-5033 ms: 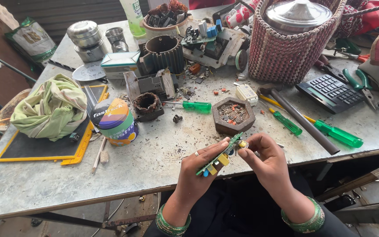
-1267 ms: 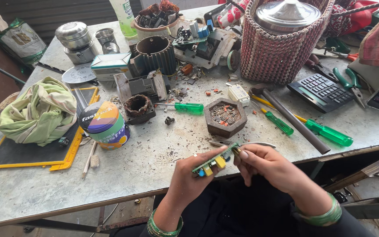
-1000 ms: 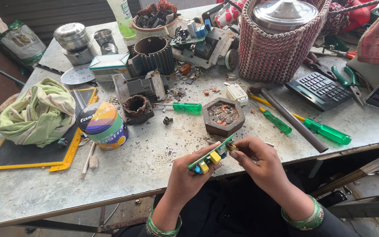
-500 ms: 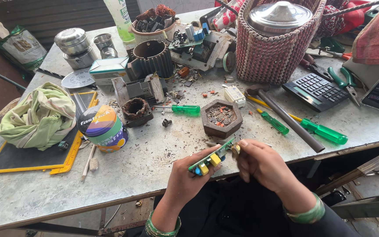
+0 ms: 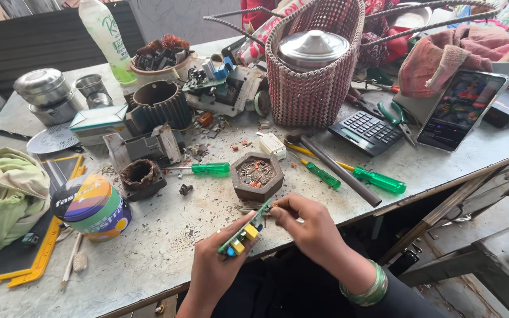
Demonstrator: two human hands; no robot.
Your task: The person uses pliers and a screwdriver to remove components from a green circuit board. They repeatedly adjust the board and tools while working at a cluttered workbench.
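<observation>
Left hand clenched around a small green circuit board, held edge-up over the near edge of the counter — yellow and blue parts showing along its lower end. Right hand closed too, fingertips pinched at the board's upper end; whether anything small sits between them, cannot tell. Green bangle on the right wrist. Just beyond the board, on the counter, a hexagonal dish of tiny parts. Left of that dish, a green-handled screwdriver beside a dark coil block. Right of it, two more green screwdrivers and a dark rod. Farther left, a colourful tin and a crumpled green cloth. At the back — a woven basket holding a steel lidded pot, with a calculator and phone to its right.
</observation>
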